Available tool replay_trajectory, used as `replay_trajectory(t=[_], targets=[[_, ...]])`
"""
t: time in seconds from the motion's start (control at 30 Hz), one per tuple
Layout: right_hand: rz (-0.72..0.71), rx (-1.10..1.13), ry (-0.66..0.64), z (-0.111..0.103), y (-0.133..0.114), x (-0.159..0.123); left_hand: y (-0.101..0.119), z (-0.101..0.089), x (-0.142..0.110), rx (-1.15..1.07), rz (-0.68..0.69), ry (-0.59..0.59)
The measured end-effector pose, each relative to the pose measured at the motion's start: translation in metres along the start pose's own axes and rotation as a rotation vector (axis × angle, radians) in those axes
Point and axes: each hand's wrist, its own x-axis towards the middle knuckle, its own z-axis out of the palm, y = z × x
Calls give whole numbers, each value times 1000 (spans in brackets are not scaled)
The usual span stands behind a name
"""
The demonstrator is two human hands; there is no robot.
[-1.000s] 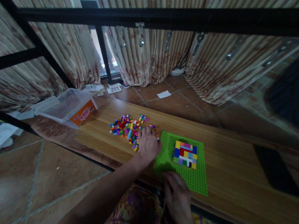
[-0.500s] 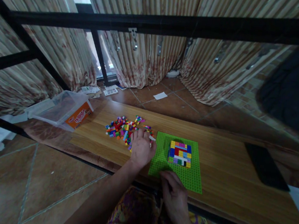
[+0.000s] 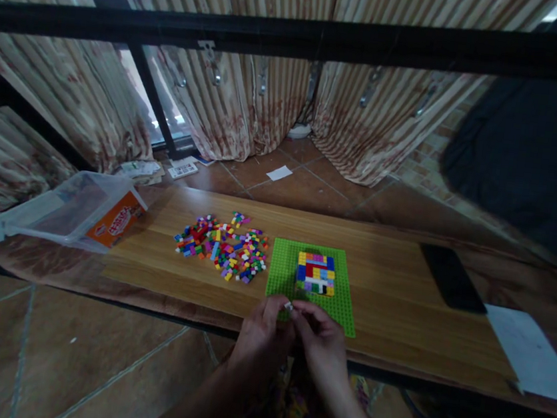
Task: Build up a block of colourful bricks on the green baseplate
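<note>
My left hand (image 3: 264,331) and my right hand (image 3: 319,338) meet over the near edge of the green baseplate (image 3: 285,263). A small white toy brick (image 3: 288,306) shows between their fingertips, and both hands pinch at it. Just beyond them, a square block of multicoloured bricks (image 3: 316,274) stands on the baseplate. To the left of the plate lies a loose pile of small bricks (image 3: 241,252) in many colours. Whether the white piece is one brick or more is too small to tell.
A clear plastic box (image 3: 67,212) with an orange label stands at the table's left end. On the right lie a black phone-like slab (image 3: 452,277) and a white paper sheet (image 3: 534,352). A black metal bar (image 3: 278,38) crosses beyond the wooden table (image 3: 390,289).
My left hand has left the brick pile and come to my right hand at the plate's near edge. A white brick now shows between them. The view has shifted to the right.
</note>
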Motion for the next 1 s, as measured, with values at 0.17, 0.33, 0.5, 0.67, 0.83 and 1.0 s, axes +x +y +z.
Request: replay_trajectory(t=[0.17, 0.33, 0.5, 0.67, 0.83, 1.0], targets=[[19, -3, -48, -3, 11, -4, -5, -3, -7, -18, -48, -76], [-8, -9, -100, -5, 16, -5, -10, -5, -11, -64, -56, -131], [-32, -67, -104, -10, 20, -7, -12, -7, -13, -151, -64, -154], [-38, -92, -86, -17, 27, -8, -12, -9, -11, -218, -153, -191], [-63, -144, -126, -31, 24, -4, -5, -6, -4, -245, -205, -237], [-257, -323, 67, -60, 5, 24, -4, -2, 2, -232, -201, -206]])
